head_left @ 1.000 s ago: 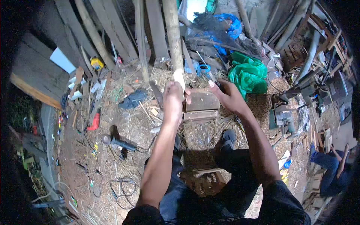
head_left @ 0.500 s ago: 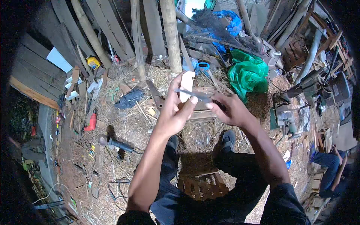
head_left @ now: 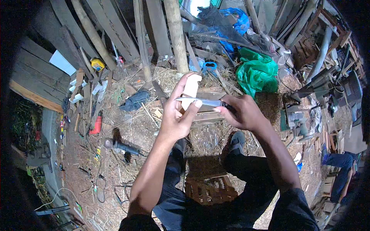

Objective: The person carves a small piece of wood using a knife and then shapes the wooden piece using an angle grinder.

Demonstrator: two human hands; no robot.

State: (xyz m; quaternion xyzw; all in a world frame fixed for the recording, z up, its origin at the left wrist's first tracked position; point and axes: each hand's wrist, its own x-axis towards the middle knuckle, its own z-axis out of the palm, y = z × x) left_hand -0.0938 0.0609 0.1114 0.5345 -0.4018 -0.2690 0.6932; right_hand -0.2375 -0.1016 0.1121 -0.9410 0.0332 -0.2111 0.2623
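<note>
A pale, carved piece of wood [head_left: 190,87] stands out in my left hand [head_left: 178,111], held between the fingers and thumb. My right hand [head_left: 241,111] is wrapped round the dark handle of a knife [head_left: 206,102]. The blade points left and lies across the lower part of the wood, with my left thumb against it. Below and behind the hands is a wooden block [head_left: 210,117] on the ground, partly hidden by them.
A red drill [head_left: 96,125] and an angle grinder [head_left: 125,147] lie on the littered ground at left. A green plastic sheet [head_left: 256,73] is beyond my right hand. Wooden posts [head_left: 176,36] stand ahead. Another person [head_left: 339,169] sits at far right.
My left hand has turned, showing the wood's pale face. The knife came in from the right and now lies across the wood. Both hands are closer together than a second ago.
</note>
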